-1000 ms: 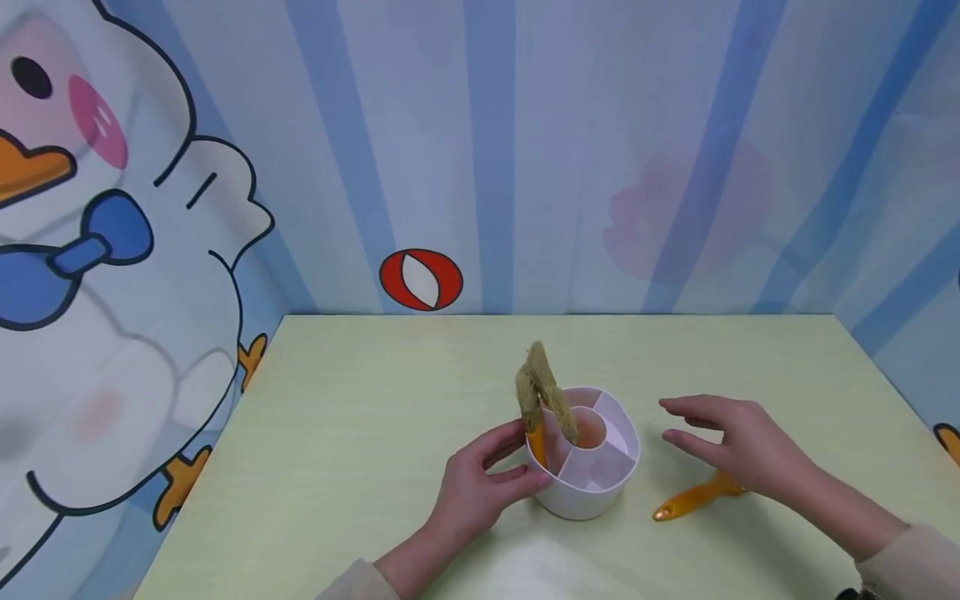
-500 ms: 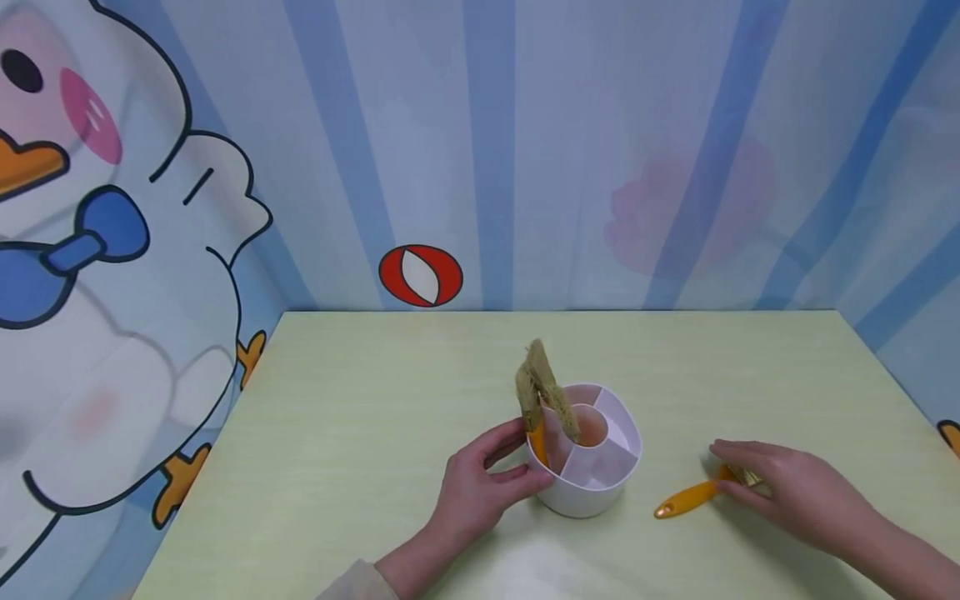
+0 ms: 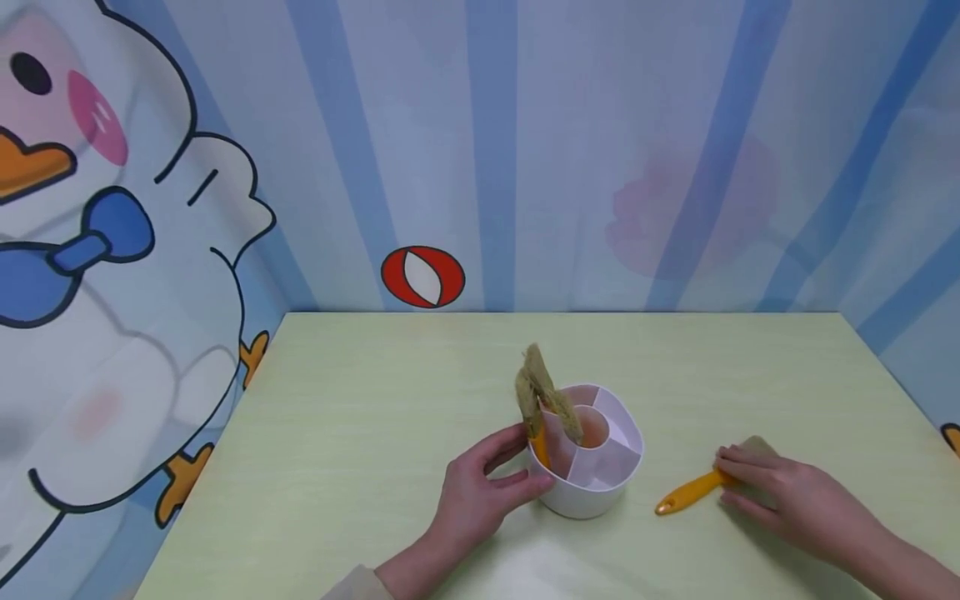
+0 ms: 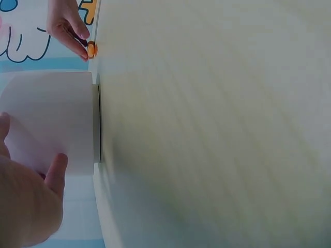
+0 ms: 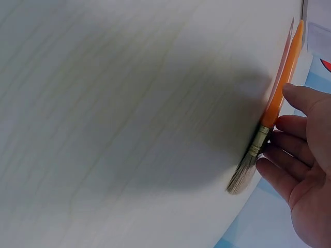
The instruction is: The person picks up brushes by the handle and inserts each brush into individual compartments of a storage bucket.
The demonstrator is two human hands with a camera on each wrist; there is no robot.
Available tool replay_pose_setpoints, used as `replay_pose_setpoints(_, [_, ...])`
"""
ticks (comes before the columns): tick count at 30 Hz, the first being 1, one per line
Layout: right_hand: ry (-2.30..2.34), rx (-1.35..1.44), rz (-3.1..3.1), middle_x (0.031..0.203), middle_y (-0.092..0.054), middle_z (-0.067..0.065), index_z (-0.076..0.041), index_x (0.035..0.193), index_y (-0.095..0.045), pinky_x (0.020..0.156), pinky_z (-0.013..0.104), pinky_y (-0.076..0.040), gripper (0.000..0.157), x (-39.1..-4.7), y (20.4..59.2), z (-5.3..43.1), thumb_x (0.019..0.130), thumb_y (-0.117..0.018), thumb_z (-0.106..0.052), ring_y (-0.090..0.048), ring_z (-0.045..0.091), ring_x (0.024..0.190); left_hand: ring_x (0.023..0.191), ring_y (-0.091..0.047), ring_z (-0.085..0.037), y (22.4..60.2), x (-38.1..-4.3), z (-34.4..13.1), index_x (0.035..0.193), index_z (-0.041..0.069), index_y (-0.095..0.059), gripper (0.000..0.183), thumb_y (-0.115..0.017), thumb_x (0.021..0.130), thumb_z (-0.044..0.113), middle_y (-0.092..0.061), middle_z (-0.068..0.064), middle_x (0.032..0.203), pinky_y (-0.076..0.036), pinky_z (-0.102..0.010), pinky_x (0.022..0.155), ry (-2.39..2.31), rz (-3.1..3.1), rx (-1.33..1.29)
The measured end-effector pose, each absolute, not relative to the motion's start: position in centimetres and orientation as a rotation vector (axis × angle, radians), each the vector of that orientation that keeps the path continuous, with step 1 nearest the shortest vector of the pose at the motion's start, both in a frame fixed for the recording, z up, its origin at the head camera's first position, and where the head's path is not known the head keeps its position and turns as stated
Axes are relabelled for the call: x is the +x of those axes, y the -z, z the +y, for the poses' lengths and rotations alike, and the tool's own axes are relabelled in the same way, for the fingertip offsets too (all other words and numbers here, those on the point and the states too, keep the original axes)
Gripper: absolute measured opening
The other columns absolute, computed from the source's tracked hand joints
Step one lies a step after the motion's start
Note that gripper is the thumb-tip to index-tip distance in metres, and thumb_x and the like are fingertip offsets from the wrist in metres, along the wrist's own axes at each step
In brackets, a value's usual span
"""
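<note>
My left hand [image 3: 487,479] holds a white, divided round caddy [image 3: 581,500] by its side, thumb near the front rim and fingers at the left. Two brushes [image 3: 531,400] with tan bristles lean bristle-end up in its left compartment; one shows an orange handle. In the left wrist view, my left thumb and a finger lie against the smooth white wall [image 4: 46,103]. To the right, another orange-handled paintbrush [image 5: 282,98] lies on the table, its bristles pointing away. My right hand [image 3: 795,500] reaches over its neck, with loosely bent fingertips [image 5: 271,165] right at the ferrule and handle.
The pale green table [image 3: 390,383] ends at a back wall hung with a blue striped cloth [image 3: 570,150]. Printed on the cloth are a large white duck [image 3: 135,333] at the left and a red ball [image 3: 423,277].
My right hand has come down and rightward from above the table onto the loose paintbrush, whose bristle end now shows beyond the fingers. The left hand and caddy stay nearly still.
</note>
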State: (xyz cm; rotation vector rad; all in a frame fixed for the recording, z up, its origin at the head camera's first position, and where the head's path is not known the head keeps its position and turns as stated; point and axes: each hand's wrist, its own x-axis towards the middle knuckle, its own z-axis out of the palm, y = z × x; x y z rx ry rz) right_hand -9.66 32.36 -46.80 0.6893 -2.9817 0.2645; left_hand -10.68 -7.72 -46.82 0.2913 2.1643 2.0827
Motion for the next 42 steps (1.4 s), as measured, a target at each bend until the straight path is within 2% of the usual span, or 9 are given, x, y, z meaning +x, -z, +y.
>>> replay_pose_setpoints(6, [-0.287, 0.754, -2.904, 0.126, -0.077, 0.014, -0.008, 0.121, -0.081, 0.083, 0.050, -0.066, 0.043, -10.2, 47.1, 32.3, 0.084, -0.092, -0.027, -0.075, 0.036, 0.110, 0.138, -0.062, -0.031, 46.7, -10.2, -7.9, 0.143, 0.010, -0.068, 0.061, -0.092, 0.087, 0.018, -0.066, -0.008, 0.147, -0.063, -0.031, 0.094, -2.068, 2.170, 0.283])
replay_pose_setpoints(12, [-0.313, 0.793, -2.876, 0.126, -0.077, 0.015, -0.007, 0.121, -0.081, 0.083, 0.051, -0.065, 0.042, -11.1, 47.3, 32.2, 0.085, -0.091, -0.025, -0.075, 0.037, 0.110, 0.136, -0.063, -0.033, 46.6, -9.8, -8.2, 0.140, 0.007, -0.070, 0.057, -0.091, 0.087, 0.012, -0.067, -0.011, 0.145, -0.063, -0.031, 0.093, -2.088, 2.157, 0.313])
replay_pose_setpoints(18, [-0.320, 0.825, -2.805, 0.124, -0.077, 0.016, -0.005, 0.120, -0.081, 0.083, 0.052, -0.065, 0.042, -12.0, 47.3, 32.2, 0.082, -0.092, -0.019, -0.075, 0.038, 0.108, 0.133, -0.066, -0.033, 46.6, -9.5, -8.4, 0.138, 0.008, -0.072, 0.054, -0.090, 0.087, 0.010, -0.069, -0.011, 0.143, -0.064, -0.030, 0.091, -2.091, 2.159, 0.331])
replay_pose_setpoints(25, [-0.337, 0.811, -2.853, 0.126, -0.076, 0.016, -0.004, 0.122, -0.080, 0.086, 0.054, -0.065, 0.041, -12.6, 47.0, 32.0, 0.086, -0.090, -0.021, -0.075, 0.039, 0.111, 0.129, -0.068, -0.031, 46.8, -9.2, -8.7, 0.135, 0.013, -0.075, 0.052, -0.091, 0.086, 0.009, -0.072, -0.009, 0.138, -0.065, -0.030, 0.089, -2.088, 2.129, 0.303])
replay_pose_setpoints(30, [-0.340, 0.809, -2.868, 0.128, -0.076, 0.016, -0.005, 0.123, -0.080, 0.086, 0.055, -0.064, 0.040, -13.0, 46.9, 32.1, 0.088, -0.089, -0.022, -0.074, 0.039, 0.112, 0.128, -0.069, -0.033, 47.0, -9.3, -9.1, 0.132, 0.009, -0.076, 0.049, -0.091, 0.085, 0.007, -0.073, -0.011, 0.135, -0.065, -0.031, 0.089, -2.088, 2.123, 0.326])
replay_pose_setpoints(36, [-0.344, 0.810, -2.862, 0.127, -0.076, 0.016, -0.004, 0.122, -0.080, 0.086, 0.055, -0.064, 0.040, -13.3, 47.0, 32.2, 0.087, -0.089, -0.021, -0.074, 0.039, 0.111, 0.133, -0.065, -0.035, 47.1, -10.2, -9.7, 0.137, 0.002, -0.071, 0.056, -0.091, 0.086, 0.007, -0.069, -0.015, 0.142, -0.063, -0.032, 0.095, -2.081, 2.159, 0.321])
replay_pose_setpoints(42, [-0.355, 0.804, -2.882, 0.129, -0.075, 0.017, -0.004, 0.124, -0.079, 0.088, 0.056, -0.064, 0.041, -13.6, 47.1, 32.3, 0.088, -0.089, -0.022, -0.074, 0.040, 0.113, 0.139, -0.060, -0.035, 47.4, -11.4, -9.5, 0.144, 0.004, -0.066, 0.062, -0.090, 0.088, 0.010, -0.063, -0.014, 0.150, -0.061, -0.033, 0.100, -2.050, 2.165, 0.326])
